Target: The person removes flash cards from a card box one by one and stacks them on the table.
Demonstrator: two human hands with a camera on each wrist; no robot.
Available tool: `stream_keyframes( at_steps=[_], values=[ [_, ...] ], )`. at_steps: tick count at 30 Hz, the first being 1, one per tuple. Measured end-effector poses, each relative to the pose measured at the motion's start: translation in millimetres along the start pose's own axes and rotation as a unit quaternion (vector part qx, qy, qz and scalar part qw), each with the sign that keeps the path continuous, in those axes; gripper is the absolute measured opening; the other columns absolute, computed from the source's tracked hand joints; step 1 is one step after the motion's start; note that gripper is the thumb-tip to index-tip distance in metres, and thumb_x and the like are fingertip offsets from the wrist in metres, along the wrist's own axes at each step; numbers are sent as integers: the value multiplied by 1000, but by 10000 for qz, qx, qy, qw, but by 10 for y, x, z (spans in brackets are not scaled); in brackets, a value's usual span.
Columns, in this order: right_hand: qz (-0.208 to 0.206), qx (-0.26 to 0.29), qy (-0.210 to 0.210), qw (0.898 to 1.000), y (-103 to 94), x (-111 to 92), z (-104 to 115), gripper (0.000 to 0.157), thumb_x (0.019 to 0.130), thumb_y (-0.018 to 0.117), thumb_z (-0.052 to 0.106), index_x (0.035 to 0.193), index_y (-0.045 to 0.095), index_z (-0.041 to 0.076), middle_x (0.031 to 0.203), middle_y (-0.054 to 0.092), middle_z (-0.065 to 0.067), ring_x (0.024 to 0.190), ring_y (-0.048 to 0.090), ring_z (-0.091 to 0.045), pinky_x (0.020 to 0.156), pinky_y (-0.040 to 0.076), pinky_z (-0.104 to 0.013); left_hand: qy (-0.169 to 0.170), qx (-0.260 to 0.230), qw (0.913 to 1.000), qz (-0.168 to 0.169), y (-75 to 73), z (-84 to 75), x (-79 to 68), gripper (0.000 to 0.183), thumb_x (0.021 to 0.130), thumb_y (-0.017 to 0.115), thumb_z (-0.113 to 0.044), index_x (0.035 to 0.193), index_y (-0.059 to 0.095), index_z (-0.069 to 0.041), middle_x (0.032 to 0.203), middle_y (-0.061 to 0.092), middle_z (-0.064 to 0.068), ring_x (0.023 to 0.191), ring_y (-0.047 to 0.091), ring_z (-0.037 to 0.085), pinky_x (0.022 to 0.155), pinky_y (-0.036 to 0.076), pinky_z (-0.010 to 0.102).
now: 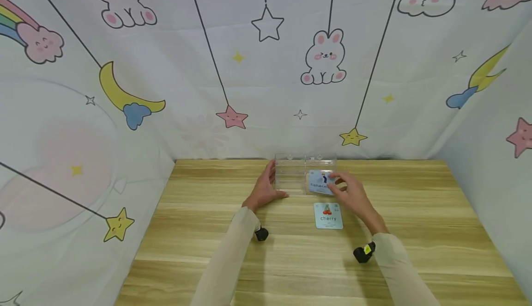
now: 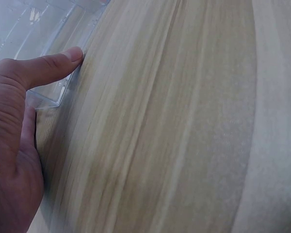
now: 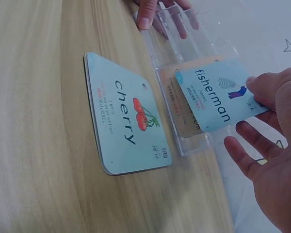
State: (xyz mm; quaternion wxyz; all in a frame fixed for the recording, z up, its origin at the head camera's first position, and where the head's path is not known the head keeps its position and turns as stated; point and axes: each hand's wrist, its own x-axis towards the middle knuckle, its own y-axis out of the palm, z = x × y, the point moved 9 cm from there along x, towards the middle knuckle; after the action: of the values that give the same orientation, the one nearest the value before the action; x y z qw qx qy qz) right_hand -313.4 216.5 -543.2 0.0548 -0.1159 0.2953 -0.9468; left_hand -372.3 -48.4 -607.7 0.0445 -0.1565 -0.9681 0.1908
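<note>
A clear plastic card holder (image 1: 290, 169) with compartments stands at the back of the table. My left hand (image 1: 264, 188) grips its left side, with the thumb along the front edge in the left wrist view. My right hand (image 1: 353, 197) pinches a light blue "fisherman" flashcard (image 3: 211, 94) by its edge, between thumb and fingers. That card is tilted over the holder's right compartment, above an orange-brown card (image 3: 173, 104) lying inside. In front of the holder lies a small stack of flashcards with a "cherry" card (image 1: 328, 223) on top.
The wooden table (image 1: 291, 260) extends in front and to both sides. A white cloth backdrop (image 1: 270, 79) printed with stars and rabbits hangs right behind the holder. Each wrist carries a small black camera, such as the one on the right wrist (image 1: 362, 253).
</note>
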Motion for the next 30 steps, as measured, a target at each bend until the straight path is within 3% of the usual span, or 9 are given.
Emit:
stream_keyframes(
  at_steps=[8,14,19,30],
  values=[
    [-113,197,64,9997,-74,-13,61,39,97,74,7,133,63,-1,132,61,-21,111,64,-39,89,61,-47,-35,69,10000,57,8,16,3,125,74,95,-5,167,13,-17,171,21,7,153,31,26,121,34,34],
    [-84,327,54,9994,-120,-55,80,45,93,78,2,135,62,1,133,60,-19,102,69,-35,84,63,-34,-29,94,9999,53,7,46,4,123,75,95,-8,167,13,-15,171,22,8,153,32,27,121,35,37],
    [106,536,69,9985,-118,-110,90,49,92,78,-1,138,61,3,138,58,-18,97,71,-32,80,62,-25,20,5,10000,49,10,53,12,124,75,95,-7,167,13,-14,171,21,9,152,32,29,121,35,38],
    [484,680,541,9950,-35,-358,-21,55,89,79,-3,141,59,2,142,54,-23,92,71,-28,76,62,-25,-31,81,9999,75,7,34,21,124,75,95,-7,167,13,-15,170,23,12,152,33,26,121,35,35]
  ],
)
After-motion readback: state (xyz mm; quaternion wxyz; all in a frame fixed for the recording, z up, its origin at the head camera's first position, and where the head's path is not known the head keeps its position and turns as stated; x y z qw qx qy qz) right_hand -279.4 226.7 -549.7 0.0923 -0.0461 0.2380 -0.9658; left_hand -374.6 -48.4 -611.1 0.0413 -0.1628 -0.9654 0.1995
